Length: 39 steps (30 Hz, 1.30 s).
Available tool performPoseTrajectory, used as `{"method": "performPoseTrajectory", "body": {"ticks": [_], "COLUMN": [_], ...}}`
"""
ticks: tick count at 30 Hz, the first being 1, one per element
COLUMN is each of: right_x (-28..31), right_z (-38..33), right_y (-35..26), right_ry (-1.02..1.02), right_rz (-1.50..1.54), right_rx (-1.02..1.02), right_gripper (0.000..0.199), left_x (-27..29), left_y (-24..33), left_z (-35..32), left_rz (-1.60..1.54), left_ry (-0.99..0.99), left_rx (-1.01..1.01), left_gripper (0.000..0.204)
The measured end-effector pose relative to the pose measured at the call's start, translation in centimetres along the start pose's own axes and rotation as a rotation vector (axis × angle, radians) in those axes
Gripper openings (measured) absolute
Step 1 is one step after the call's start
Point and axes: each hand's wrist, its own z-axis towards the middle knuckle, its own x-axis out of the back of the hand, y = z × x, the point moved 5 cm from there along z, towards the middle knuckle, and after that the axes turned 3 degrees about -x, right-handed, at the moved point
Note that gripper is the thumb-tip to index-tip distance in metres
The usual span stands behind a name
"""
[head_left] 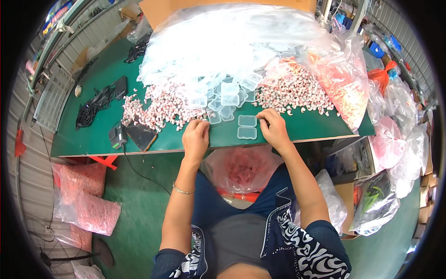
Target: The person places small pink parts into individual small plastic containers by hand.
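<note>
Clock centre: the clear plastic case lies open on the green table near its front edge, its two halves at 12 and 6.
Left hand: the hand is at 9 o'clock from the case, apart from it, fingers curled and thumb drawn in against them; I cannot tell whether a small piece is pinched there.
Right hand: the hand is at 3 o'clock, fingers bent, tips at the upper half's edge; I cannot tell whether they touch or pinch it.
Loose cases: a jumble of clear cases at 11 o'clock, the nearest at 1 o'clock from the left hand, between it and the open case.
Heaps: small pink-and-grey pieces, the left heap at 10, reaching close to the left fingertips, the right heap at 2.
Big bag: clear plastic sheeting fills 11 to 12 behind the cases.
Side bag: a clear bag of pink-orange pieces bounds the right heap at 2.
Far left: a black device at 9.
Below: a bag of pink contents at 6.
</note>
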Motion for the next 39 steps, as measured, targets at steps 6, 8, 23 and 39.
{"method": "performPoseTrajectory", "body": {"ticks": [6,8,23,39], "right_x": [-1.5,-2.5,-0.9,0.1], "right_z": [3.8,5.1,4.1,-0.4], "right_y": [-0.3,0.2,-1.1,-3.8], "right_ry": [0.099,0.036,-0.028,-0.163], "right_rz": [-0.482,-0.715,-0.323,-0.236], "right_rx": [0.107,0.132,-0.005,-0.033], "right_gripper": [0.012,0.013,0.008,0.005], "left_x": [0.5,0.2,-2.1,-3.8], "left_y": [0.8,1.0,6.7,6.7], "left_z": [-0.5,-0.5,1.3,1.3], "left_rz": [0.022,0.0,-0.478,-0.384], "left_ry": [0.02,0.029,-0.212,-0.306], "left_rx": [-0.063,-0.056,-0.093,-0.103], "left_gripper": [0.011,0.012,0.014,0.026]}}
